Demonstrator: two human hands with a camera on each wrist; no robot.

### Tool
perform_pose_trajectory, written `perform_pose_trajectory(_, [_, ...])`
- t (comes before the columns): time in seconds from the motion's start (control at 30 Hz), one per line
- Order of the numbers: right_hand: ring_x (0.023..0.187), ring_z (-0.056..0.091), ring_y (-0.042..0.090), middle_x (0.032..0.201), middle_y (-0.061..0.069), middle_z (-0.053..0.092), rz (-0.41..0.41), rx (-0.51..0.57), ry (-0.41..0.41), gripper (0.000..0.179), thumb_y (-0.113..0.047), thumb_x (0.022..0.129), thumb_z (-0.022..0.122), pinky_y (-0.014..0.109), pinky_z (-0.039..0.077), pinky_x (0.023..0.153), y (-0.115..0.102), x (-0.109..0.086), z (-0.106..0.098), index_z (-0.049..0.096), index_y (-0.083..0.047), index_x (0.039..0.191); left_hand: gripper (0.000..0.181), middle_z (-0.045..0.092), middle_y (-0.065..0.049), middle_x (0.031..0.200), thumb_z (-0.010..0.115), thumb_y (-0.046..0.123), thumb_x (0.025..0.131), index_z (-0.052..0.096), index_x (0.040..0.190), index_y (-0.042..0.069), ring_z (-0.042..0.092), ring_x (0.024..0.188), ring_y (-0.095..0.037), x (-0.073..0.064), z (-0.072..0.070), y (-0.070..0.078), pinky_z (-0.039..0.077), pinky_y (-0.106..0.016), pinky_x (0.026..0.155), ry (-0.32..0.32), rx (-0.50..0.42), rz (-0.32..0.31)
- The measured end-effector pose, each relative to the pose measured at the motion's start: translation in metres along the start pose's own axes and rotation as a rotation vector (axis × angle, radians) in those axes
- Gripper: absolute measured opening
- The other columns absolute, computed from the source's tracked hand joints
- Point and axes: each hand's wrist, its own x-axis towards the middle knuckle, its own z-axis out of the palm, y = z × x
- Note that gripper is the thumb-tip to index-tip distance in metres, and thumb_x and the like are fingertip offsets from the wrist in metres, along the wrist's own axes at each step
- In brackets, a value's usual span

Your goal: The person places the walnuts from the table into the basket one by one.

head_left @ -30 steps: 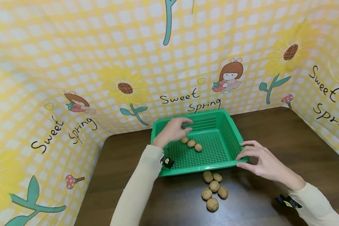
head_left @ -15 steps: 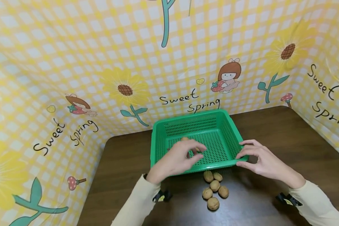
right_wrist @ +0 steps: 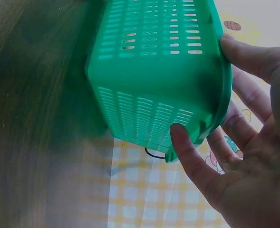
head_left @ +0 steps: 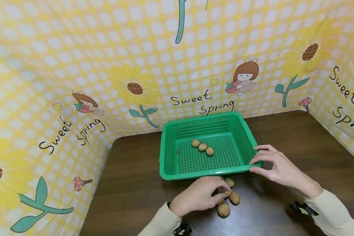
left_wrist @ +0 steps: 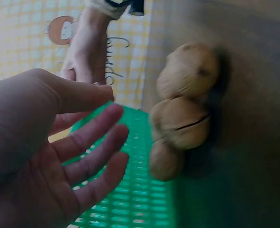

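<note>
On brown wooden table [head_left: 129, 164], round tan walnuts [head_left: 224, 210], left hand [head_left: 200, 195] over them, fingers parted, three more walnuts [head_left: 202, 147] inside rectangular green plastic basket [head_left: 206, 173], right hand [head_left: 278, 167] pinching its near right corner.

On the yellow-and-white checked cloth [head_left: 153, 42] we read, in black handwritten-style letters, the words "Sweet" [head_left: 191, 97] and, lower and to the right, "Spring" [head_left: 217, 107]. We find the same pair slanting upward on the left side panel, and again on the right side panel, where the frame edge cuts "Spring" short. In the left wrist view we see sideways black lettering [left_wrist: 115, 61] on the cloth, partly covered; we cannot read it whole there.
</note>
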Motion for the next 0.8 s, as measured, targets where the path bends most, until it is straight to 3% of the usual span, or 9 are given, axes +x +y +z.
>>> perform_pose_trajectory(0.1, [0.129,0.053,0.009,0.104,-0.017,0.077,0.003,0.001,0.004,0.037,-0.014,0.078,0.095,0.045,0.053,0.092,0.000,-0.001,0.000,0.078,-0.041,0.096,0.022,0.073,0.011,0.111,0.066,0.018,0.107,0.077,0.125,0.023,0.062,0.090,0.003,-0.001,0.010,-0.003,0.046,-0.010,0.076,0.005,0.037,-0.015])
perform_pose_trajectory(0.27, [0.129,0.052,0.007,0.102,-0.022,0.076,-0.001,0.006,0.005,0.037,-0.014,0.078,0.095,0.041,0.053,0.094,0.001,-0.001,0.000,0.078,-0.042,0.095,0.021,0.073,0.012,0.115,0.065,0.022,0.108,0.077,0.124,0.025,0.065,0.099,0.003,-0.008,0.022,-0.011,0.051,-0.013,0.083,0.019,0.022,-0.058])
perform_pose_trajectory(0.47, [0.129,0.052,0.005,0.100,-0.026,0.074,-0.009,0.004,0.005,0.038,-0.014,0.078,0.095,0.039,0.052,0.094,0.002,-0.001,-0.001,0.078,-0.043,0.095,0.022,0.071,0.011,0.125,0.065,0.029,0.108,0.076,0.127,0.025,0.065,0.109,0.002,-0.018,0.032,-0.018,0.054,-0.018,0.089,-0.014,0.015,-0.096])
perform_pose_trajectory(0.8, [0.129,0.052,0.005,0.103,-0.021,0.076,-0.002,0.000,0.007,0.037,-0.015,0.079,0.095,0.041,0.054,0.092,0.000,-0.001,0.000,0.078,-0.043,0.095,0.037,0.072,0.012,0.125,0.075,0.043,0.101,0.073,0.133,0.025,0.067,0.113,-0.001,-0.023,0.028,-0.021,0.056,-0.020,0.092,-0.053,0.061,-0.113])
